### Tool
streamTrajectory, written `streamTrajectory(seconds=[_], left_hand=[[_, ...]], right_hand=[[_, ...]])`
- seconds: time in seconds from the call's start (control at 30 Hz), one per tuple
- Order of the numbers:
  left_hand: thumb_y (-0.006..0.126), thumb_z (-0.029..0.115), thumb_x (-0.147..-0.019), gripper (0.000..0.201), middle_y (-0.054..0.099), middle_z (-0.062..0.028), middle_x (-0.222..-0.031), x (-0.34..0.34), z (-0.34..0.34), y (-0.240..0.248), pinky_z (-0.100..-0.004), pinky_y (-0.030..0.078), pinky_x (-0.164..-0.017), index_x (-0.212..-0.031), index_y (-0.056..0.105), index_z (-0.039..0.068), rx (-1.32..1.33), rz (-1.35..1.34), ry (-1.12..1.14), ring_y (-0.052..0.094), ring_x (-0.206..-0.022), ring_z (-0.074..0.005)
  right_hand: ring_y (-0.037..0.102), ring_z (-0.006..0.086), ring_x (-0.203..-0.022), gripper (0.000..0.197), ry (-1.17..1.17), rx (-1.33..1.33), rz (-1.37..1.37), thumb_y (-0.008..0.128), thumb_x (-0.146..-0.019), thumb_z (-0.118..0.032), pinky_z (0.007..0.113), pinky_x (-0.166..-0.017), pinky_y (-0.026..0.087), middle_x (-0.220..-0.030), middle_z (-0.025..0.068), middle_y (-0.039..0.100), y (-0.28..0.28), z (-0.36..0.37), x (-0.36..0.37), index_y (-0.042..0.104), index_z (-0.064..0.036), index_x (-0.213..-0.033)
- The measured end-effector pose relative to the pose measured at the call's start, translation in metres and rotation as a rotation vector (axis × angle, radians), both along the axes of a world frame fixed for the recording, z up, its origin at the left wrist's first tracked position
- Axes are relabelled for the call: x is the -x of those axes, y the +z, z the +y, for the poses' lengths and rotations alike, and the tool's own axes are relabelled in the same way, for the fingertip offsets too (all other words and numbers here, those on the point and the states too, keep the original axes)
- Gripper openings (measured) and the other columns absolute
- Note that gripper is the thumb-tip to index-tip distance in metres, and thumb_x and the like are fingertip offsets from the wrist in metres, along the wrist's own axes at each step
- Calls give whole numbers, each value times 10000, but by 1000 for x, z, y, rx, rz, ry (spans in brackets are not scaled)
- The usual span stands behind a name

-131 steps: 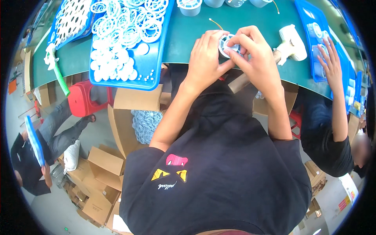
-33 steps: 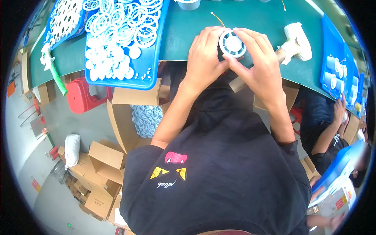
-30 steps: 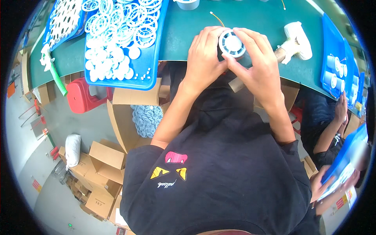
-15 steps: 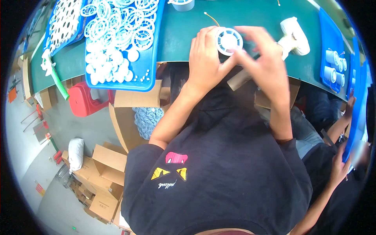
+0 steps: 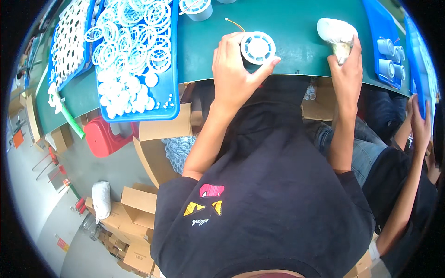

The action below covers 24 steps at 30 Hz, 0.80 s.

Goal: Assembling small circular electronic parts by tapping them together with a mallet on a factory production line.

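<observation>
Viewpoint: looking down from the wearer's head over a dark shirt toward a green worktable [image 5: 296, 28] along the top of the frame; straight edges bow near the rim.

Left hand [image 5: 234, 69]: resting at the table's near edge; thumb and fingers curled around a round white slotted disc part [image 5: 257, 47], pinching it by its rim; the part sits on the table, just above the edge, with a thin yellow wire [image 5: 234, 24] trailing behind it.

Right hand [image 5: 346, 72]: well apart from the left, at the table edge further right; fingers wrapped up around the lower end of a white handheld tool [image 5: 337, 32] lying on the table; a closed grasp, though how firm it is cannot be told.

Supply: a blue tray [image 5: 169, 99] to the left, heaped with white plastic rings [image 5: 134, 32] and smaller white caps; many pieces lie loose there.

Progress: as a judgement, one disc is in hand and the tool is only being gripped, not yet brought to the part; the full tray suggests much work remains.

Nearby: another person's hand [image 5: 419, 127] at the far right holds a blue tray edge; cardboard boxes [image 5: 139, 204] and a red stool [image 5: 104, 136] stand on the floor below.
</observation>
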<state>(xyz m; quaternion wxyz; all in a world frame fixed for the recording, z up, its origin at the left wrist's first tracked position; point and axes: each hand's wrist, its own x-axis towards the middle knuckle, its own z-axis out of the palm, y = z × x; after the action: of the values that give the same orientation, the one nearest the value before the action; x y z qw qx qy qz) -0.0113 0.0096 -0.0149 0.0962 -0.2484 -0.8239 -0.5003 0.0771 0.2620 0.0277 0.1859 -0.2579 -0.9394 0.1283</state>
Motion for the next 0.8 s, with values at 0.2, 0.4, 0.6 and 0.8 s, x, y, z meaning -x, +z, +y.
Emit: streamTrajectory(seconds=[0.2,0.4,0.6,0.8], left_hand=[[937,400,-743,686,649,-136,-1149,-2,0,3,-426,500,-898,-1213,606,25,0,52,-6,643,-1033,-331],[941,357,-751,668,660,-138,-1121,-1,-1,3,-423,515,-906,-1224,614,17,-13,81,3,656,-1021,-334],[933,344,-763,635,662,-139,-1122,-2,0,2,-426,515,-909,-1211,621,20,-17,66,16,659,-1026,-333],[932,329,-767,619,661,-139,-1125,0,1,4,-417,517,-909,-1208,627,19,-12,53,7,659,-1029,-327]], right_hand=[[677,215,-1056,675,156,630,129,663,-913,-139,357,-882,546,-1268,174,685,7,-4,2,429,-2,-1531],[633,146,-1090,603,499,901,163,811,-924,-184,286,-918,509,-1282,112,664,36,-26,21,542,3,-1430],[688,132,-938,315,618,621,14,795,-896,-123,291,-817,536,-1051,62,751,54,-27,43,709,21,-1163],[632,84,-816,253,476,814,208,788,-905,-130,274,-698,484,-934,28,711,57,-31,46,726,-10,-1119]])
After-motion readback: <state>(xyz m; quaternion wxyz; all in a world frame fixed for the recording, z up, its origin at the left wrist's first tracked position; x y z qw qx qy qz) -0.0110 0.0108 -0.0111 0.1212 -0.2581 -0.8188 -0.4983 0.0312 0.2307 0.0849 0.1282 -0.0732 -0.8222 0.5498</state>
